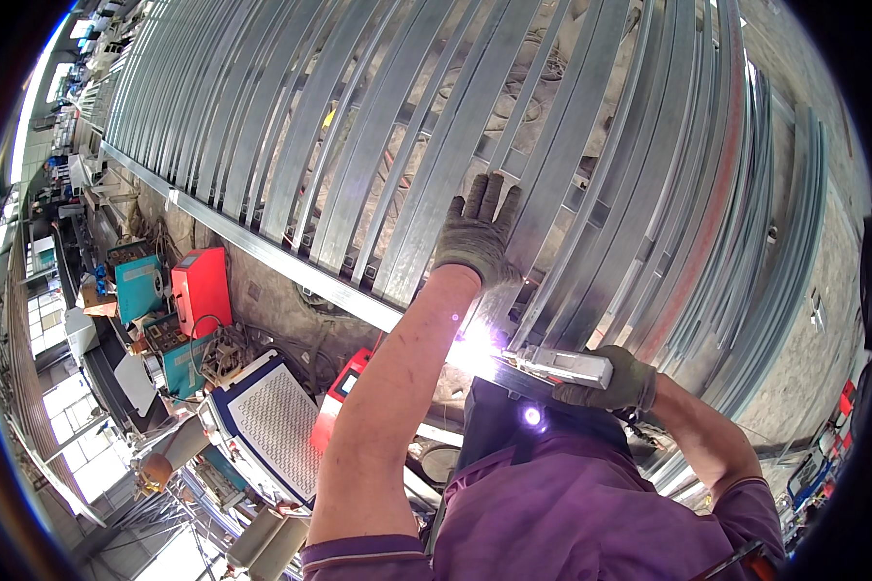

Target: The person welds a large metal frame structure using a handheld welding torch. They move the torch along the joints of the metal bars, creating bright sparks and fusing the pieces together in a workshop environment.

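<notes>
My left hand (477,232), in a grey work glove, lies flat with fingers spread on a grille of long galvanized metal slats (378,145). My right hand (610,380), also gloved, is shut on a silver welding torch (564,366) that points left. At the torch tip a bright white arc (477,351) glows against the lower ends of the slats, just below my left wrist. A long steel cross rail (262,254) runs under the slats from upper left toward the arc.
On the floor at the left stand a red welding machine (202,288), teal boxes (140,286), a white perforated cabinet (266,421) and tangled cables. More metal strips (775,252) are stacked at the right. Windows line the far left.
</notes>
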Demonstrator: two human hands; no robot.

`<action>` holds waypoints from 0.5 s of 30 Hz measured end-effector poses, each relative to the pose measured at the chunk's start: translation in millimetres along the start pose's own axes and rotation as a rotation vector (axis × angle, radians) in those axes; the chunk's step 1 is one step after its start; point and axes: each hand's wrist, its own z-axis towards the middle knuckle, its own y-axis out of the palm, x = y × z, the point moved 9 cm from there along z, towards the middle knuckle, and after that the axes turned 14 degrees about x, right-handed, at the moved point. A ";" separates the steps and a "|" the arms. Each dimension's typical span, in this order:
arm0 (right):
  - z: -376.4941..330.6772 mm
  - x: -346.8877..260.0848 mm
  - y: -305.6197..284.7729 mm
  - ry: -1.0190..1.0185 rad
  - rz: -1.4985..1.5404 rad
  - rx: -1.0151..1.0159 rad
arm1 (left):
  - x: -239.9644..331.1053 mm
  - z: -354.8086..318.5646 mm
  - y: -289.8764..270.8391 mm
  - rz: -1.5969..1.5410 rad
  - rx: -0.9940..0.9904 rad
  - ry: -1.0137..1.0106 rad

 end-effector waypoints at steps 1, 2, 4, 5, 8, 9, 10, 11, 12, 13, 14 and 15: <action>-0.9 -1.4 -1.3 -0.004 0.012 0.012 | -0.4 -0.3 0.3 0.009 0.002 0.002; -1.9 -2.6 -2.2 -0.008 0.024 0.024 | -0.6 -0.3 0.5 0.010 0.003 0.003; -2.8 -2.7 -3.1 -0.017 0.030 0.036 | -0.5 0.1 1.7 0.012 0.005 0.006; -2.7 -1.5 -2.9 -0.021 0.025 0.036 | -0.6 0.0 2.3 0.013 0.008 0.005; -2.9 -0.3 -3.6 -0.018 0.012 0.029 | -0.8 -0.2 2.2 0.024 0.015 0.004; -3.2 0.1 -3.9 -0.014 0.008 0.027 | -0.2 -0.5 1.0 0.023 0.012 0.005; -3.7 -1.4 -4.1 -0.040 0.004 0.028 | 0.4 -1.1 -0.6 0.022 0.010 0.007; -4.5 -2.3 -4.2 -0.067 0.001 0.030 | 0.4 -1.2 -0.6 0.020 0.017 0.008; -4.9 -3.8 -4.1 -0.093 -0.003 0.031 | 0.2 -1.3 -0.7 0.019 0.016 0.007; -5.0 -3.8 -4.7 -0.093 -0.006 0.040 | 0.1 -1.3 -0.7 0.018 0.014 0.007; -5.2 -4.0 -5.5 -0.093 -0.010 0.048 | 0.0 -1.3 -0.8 0.017 0.012 0.006; -5.4 -4.7 -6.4 -0.093 -0.014 0.056 | -0.2 -1.6 -1.0 0.017 0.011 0.006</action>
